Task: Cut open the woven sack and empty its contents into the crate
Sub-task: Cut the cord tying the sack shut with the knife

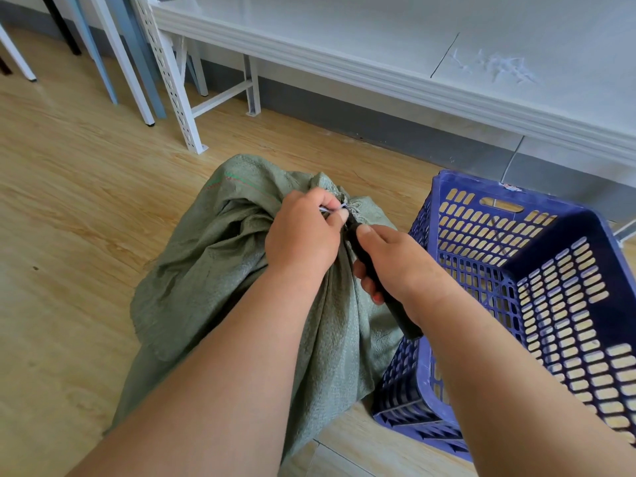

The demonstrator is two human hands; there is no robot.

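Observation:
A grey-green woven sack point(213, 270) stands on the wooden floor, its neck gathered and tied with a thin white string point(332, 211). My left hand point(303, 235) pinches that string at the neck. My right hand point(402, 266) grips the black handle of a knife point(395, 304), whose front end points at the tied neck; the blade is hidden between my hands. A blue slotted plastic crate point(557, 270) stands right beside the sack, on its right, with nothing inside.
A long white table point(413, 84) runs across the back, with white string scraps point(499, 67) lying on its top. White perforated frame legs point(175, 98) and chair legs stand at the back left. Open wooden floor point(69, 201) lies to the left.

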